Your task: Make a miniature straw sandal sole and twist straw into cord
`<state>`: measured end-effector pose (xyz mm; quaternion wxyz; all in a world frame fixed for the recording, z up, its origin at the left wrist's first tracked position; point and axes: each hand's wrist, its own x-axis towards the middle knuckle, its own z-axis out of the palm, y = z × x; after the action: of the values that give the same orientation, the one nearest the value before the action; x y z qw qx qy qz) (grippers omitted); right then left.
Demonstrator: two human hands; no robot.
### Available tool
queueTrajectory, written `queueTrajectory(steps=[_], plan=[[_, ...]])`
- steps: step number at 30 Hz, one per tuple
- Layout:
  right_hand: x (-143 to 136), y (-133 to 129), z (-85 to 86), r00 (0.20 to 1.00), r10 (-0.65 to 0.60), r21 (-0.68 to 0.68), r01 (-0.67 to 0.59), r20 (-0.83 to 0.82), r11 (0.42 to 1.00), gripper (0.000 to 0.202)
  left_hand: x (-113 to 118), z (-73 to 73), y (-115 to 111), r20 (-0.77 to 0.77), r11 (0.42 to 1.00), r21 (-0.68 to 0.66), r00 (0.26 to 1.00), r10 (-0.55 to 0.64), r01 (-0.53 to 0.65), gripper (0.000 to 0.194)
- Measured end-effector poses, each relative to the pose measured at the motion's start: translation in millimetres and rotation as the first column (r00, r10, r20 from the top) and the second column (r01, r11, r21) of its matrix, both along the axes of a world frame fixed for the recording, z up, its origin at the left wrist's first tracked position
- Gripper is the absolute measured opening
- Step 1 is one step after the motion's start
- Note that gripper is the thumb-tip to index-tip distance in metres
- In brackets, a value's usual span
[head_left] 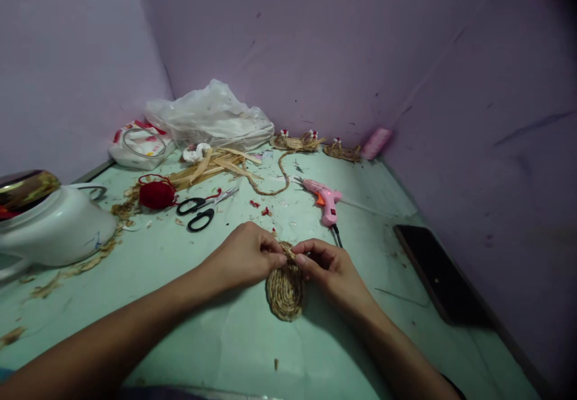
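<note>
In front of me is a small oval piece of coiled straw rope [285, 295], shaped like a miniature slipper sole. My left hand [252, 255] pinches its upper end from the left. From the right, my right hand [328, 267] pinches the same end with thumb and forefinger. The fingertips nearly meet over the straw and cover part of it. Beyond my hands lies a pink glue gun [321, 198] with an orange trigger, its black cord running toward my right hand. A length of braided straw rope [270, 193] curves across the table behind.
Black-handled scissors [202, 210] and a red yarn ball [157, 194] lie left, near dry straw strips [207, 168] and a plastic bag [211, 114]. Finished straw slippers [295, 142] sit by the wall with a pink spool [377, 143]. A phone [444, 273] lies right; a white pot [63, 225] stands left.
</note>
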<state>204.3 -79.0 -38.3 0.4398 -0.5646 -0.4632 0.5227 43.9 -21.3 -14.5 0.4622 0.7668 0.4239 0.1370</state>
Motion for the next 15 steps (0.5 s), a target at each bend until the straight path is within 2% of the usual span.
queueTrajectory(steps=[6, 9, 11, 13, 15], plan=[[1.7, 0.4, -0.6, 1.0, -0.025, 0.007, 0.025, -0.003, 1.0, 0.025, 2.2, -5.2, -2.9, -0.022, 0.998, -0.04, 0.999, 0.046, -0.046, 0.021], [15.3, 2.7, 3.3, 0.981, -0.185, 0.099, 0.178, 0.065, 0.979, 0.027, 1.7, -3.4, -1.0, 0.002, 0.987, -0.141, 0.997, 0.083, -0.082, 0.022], [31.1, 6.7, 6.6, 0.93, -0.348, 0.161, 0.328, 0.119, 0.931, 0.027, 0.9, -2.0, -0.2, 0.029, 0.976, -0.201, 0.996, 0.089, -0.081, 0.024], [49.3, 14.0, 9.4, 0.857, -0.475, 0.169, 0.447, 0.202, 0.879, 0.027, 0.3, -2.0, -0.6, 0.06, 0.971, -0.225, 0.994, 0.093, -0.078, 0.024], [65.4, 25.5, 11.1, 0.806, -0.504, 0.131, 0.489, 0.31, 0.863, 0.027, 0.7, -3.7, -2.2, 0.071, 0.964, -0.251, 0.991, 0.114, -0.093, 0.024]])
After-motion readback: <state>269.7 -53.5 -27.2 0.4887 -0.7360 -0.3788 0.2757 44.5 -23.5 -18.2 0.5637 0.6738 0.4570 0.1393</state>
